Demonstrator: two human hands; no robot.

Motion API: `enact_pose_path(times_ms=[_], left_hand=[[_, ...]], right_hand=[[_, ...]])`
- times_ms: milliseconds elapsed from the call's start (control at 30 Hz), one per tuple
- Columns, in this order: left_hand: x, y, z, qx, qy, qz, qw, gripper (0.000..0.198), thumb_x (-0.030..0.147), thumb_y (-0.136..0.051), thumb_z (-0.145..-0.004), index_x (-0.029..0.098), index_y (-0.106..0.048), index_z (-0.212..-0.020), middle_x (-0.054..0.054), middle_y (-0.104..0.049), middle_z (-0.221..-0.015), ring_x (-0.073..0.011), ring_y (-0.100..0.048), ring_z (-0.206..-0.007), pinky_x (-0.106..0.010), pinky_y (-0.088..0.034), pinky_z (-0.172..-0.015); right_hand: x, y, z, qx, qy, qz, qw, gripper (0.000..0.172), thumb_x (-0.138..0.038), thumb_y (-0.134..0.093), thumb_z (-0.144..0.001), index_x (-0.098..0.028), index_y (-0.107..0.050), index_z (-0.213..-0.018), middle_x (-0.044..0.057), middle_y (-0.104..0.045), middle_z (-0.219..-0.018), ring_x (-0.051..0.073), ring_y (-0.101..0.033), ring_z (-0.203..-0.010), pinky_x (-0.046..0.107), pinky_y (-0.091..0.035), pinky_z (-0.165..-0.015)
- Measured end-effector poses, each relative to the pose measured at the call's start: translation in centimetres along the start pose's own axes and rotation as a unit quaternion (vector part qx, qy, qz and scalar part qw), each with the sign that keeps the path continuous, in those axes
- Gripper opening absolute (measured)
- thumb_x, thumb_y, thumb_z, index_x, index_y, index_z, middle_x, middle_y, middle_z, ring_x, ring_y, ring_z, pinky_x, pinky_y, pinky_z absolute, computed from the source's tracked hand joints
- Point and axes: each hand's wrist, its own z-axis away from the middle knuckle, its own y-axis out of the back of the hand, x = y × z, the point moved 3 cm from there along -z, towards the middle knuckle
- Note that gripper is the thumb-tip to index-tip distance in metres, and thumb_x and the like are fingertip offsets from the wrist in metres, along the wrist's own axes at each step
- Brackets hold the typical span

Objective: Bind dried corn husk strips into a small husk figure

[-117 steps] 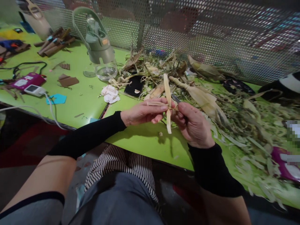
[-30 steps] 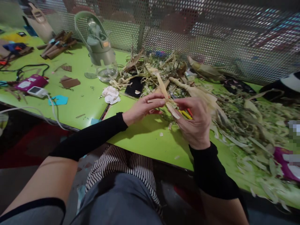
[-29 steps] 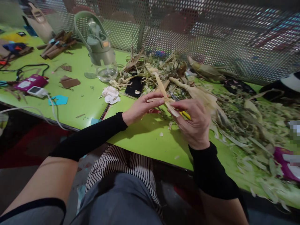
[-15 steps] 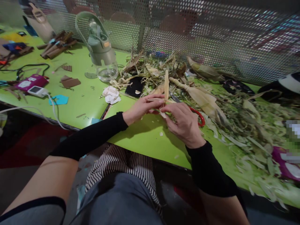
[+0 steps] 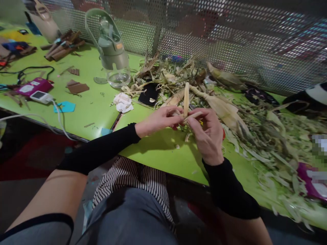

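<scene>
Just above the green table (image 5: 153,143), both hands meet around pale, folded strips of dried corn husk (image 5: 186,98). One strip stands upright between them. My left hand (image 5: 162,119) is closed, thumb and fingers pinching the husk strips from the left side. Opposite it, my right hand (image 5: 208,131) pinches a strip that points to the right. Fingers partly hide the point where the strips cross. Beneath and behind my right hand, only a bit of a red handle (image 5: 223,133) shows. A large dried husk (image 5: 222,107) lies just beyond the hands.
A heap of husk shreds (image 5: 268,136) spreads across the right and back. A black phone (image 5: 149,93), crumpled tissue (image 5: 123,102) and water bottle (image 5: 114,54) stand or lie left of it. Further left are a purple box (image 5: 35,86) and brown rolls (image 5: 63,44). Perforated metal panel (image 5: 178,30) behind.
My right hand has turned and shifted slightly right, bringing a strip out to the right. The upright strip has moved a little right and lower. The red handle is now mostly covered.
</scene>
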Motion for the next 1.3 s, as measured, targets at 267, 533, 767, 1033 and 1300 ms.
enact_pose_path(times_ms=[267,533,767,1033,1300], left_hand=[[-0.2,0.5,-0.1,0.007,0.016,0.085,0.996,0.027,0.028,-0.085,-0.081,0.015,-0.066,-0.093,0.002,-0.068,-0.084,-0.0038,-0.059,-0.066,-0.022,-0.050,-0.066],[0.3,0.3,0.1,0.018,0.027,0.086,0.996,0.034,0.027,-0.091,-0.075,0.015,-0.070,-0.099,0.002,-0.070,-0.088,-0.0035,-0.060,-0.069,-0.021,-0.050,-0.068],[0.2,0.6,-0.1,0.043,0.082,0.077,0.993,0.014,0.020,-0.077,-0.090,0.013,-0.066,-0.093,0.004,-0.064,-0.079,-0.0027,-0.056,-0.063,-0.023,-0.052,-0.072],[0.6,0.3,0.0,0.008,-0.044,-0.064,0.997,0.026,0.020,-0.081,-0.085,0.014,-0.065,-0.104,0.002,-0.066,-0.082,-0.0075,-0.062,-0.074,-0.024,-0.053,-0.074],[0.2,0.7,-0.3,0.115,-0.019,-0.079,0.990,0.015,0.009,-0.068,-0.091,0.014,-0.062,-0.104,0.006,-0.061,-0.075,-0.0054,-0.059,-0.064,-0.021,-0.049,-0.067]], right_hand=[[1.7,-0.4,-0.1,-0.049,-0.123,-0.188,0.973,0.031,-0.052,-0.085,-0.084,-0.028,-0.071,-0.098,-0.001,-0.074,-0.092,0.015,-0.067,-0.073,0.030,-0.059,-0.067],[1.7,0.0,-0.2,-0.071,-0.113,-0.157,0.979,0.031,-0.052,-0.085,-0.086,-0.025,-0.073,-0.097,0.002,-0.077,-0.093,0.017,-0.072,-0.080,0.034,-0.063,-0.074],[1.4,0.9,-0.4,-0.073,-0.083,-0.065,0.992,0.021,-0.043,-0.082,-0.090,-0.025,-0.079,-0.100,0.002,-0.078,-0.093,0.016,-0.068,-0.079,0.032,-0.056,-0.073],[1.7,0.4,-0.4,-0.089,-0.199,-0.144,0.965,0.027,-0.048,-0.081,-0.088,-0.023,-0.072,-0.093,0.001,-0.075,-0.084,0.015,-0.066,-0.073,0.031,-0.055,-0.069],[1.5,-1.0,-0.1,-0.124,-0.157,-0.076,0.977,0.033,-0.055,-0.075,-0.092,-0.024,-0.067,-0.096,0.000,-0.070,-0.079,0.015,-0.060,-0.066,0.029,-0.049,-0.061]])
